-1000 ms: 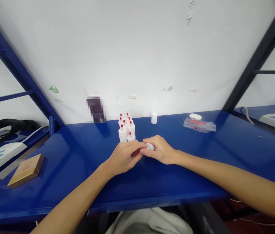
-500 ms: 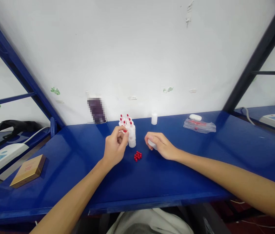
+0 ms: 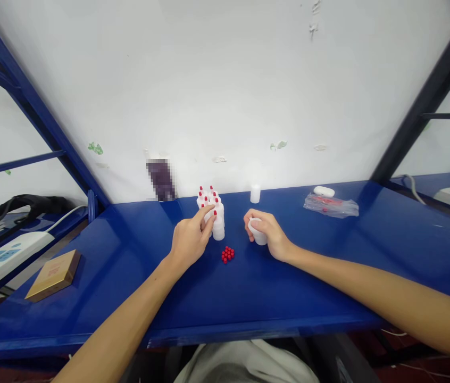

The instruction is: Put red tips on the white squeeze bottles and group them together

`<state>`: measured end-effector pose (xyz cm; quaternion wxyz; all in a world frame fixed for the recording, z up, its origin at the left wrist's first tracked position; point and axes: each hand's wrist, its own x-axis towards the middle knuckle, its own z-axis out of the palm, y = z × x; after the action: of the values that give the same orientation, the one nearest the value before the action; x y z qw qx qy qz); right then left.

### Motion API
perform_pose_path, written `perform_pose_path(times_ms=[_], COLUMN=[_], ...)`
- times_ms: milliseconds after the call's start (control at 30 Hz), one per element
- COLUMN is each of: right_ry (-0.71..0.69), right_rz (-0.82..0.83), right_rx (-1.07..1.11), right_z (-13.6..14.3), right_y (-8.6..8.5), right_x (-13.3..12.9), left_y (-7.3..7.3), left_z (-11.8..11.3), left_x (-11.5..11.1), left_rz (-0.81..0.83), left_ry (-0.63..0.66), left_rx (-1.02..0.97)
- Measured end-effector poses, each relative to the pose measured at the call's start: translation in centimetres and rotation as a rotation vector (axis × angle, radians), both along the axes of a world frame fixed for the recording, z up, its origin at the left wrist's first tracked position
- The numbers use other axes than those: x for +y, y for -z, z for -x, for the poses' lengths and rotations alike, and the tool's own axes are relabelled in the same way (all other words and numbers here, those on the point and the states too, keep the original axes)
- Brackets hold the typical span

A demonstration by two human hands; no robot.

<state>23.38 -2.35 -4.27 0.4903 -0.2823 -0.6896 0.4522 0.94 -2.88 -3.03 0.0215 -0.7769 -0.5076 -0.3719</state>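
My left hand [image 3: 190, 238] pinches a small red cap [image 3: 215, 213] between thumb and fingertip, just in front of the bottle group. Several white plastic bottles [image 3: 219, 229] with red tips stand upright close together, partly hidden behind that hand. To the right, my right hand [image 3: 272, 234] is wrapped around a white bottle [image 3: 258, 234]; no red cap shows on it. Between the hands, nearer to me, a small cluster of loose red caps [image 3: 227, 255] lies on the blue table [image 3: 273, 298].
A white cylinder-shaped container [image 3: 255, 194] stands near the wall. A clear plastic bag [image 3: 332, 205] with red pieces lies at the back right, beside a white rounded case [image 3: 324, 191]. On the left are a gold box [image 3: 53, 275] and a power strip [image 3: 9, 258].
The red cap in my left hand has turned outward and moved slightly right. My right hand has brought its bottle from tilted to nearly upright. The view has shifted a little.
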Motion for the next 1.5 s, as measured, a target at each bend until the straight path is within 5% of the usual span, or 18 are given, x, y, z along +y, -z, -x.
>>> perform_pose_path(times_ms=[100,333,533,900,1000,1200,1500], right_ry=[-0.03,-0.1,-0.102,-0.059,0.002,0.095,0.057], right_rz=[0.013,0.018,0.033,-0.09,-0.202,-0.299,-0.308], right_rx=[-0.076,-0.152,-0.159,-0.259,-0.357,-0.539,-0.51], right_z=[0.0,0.3,0.2,-0.1,-0.1,0.3,0.2], right_y=[-0.3,-0.6,-0.2,0.2,0.0,-0.6,-0.5], right_x=[0.1,-0.1,-0.2,-0.2,-0.5,-1.2,-1.2], left_y=[0.2,0.2,-1.0,-1.1,-0.7,0.3,0.6], left_z=[0.2,0.5,0.8,0.8,0.7,-1.2,-1.7], left_x=[-0.2,-0.9,-1.2,-1.1,-1.1,-1.7,-2.0], left_rz=[-0.08,0.014,0.122,0.207,0.122,-0.043,0.059], left_ry=[0.036,0.474,0.405,0.424,0.406,0.404,0.499], left_rx=[-0.039,0.26,0.51,0.581,0.461,-0.167,-0.291])
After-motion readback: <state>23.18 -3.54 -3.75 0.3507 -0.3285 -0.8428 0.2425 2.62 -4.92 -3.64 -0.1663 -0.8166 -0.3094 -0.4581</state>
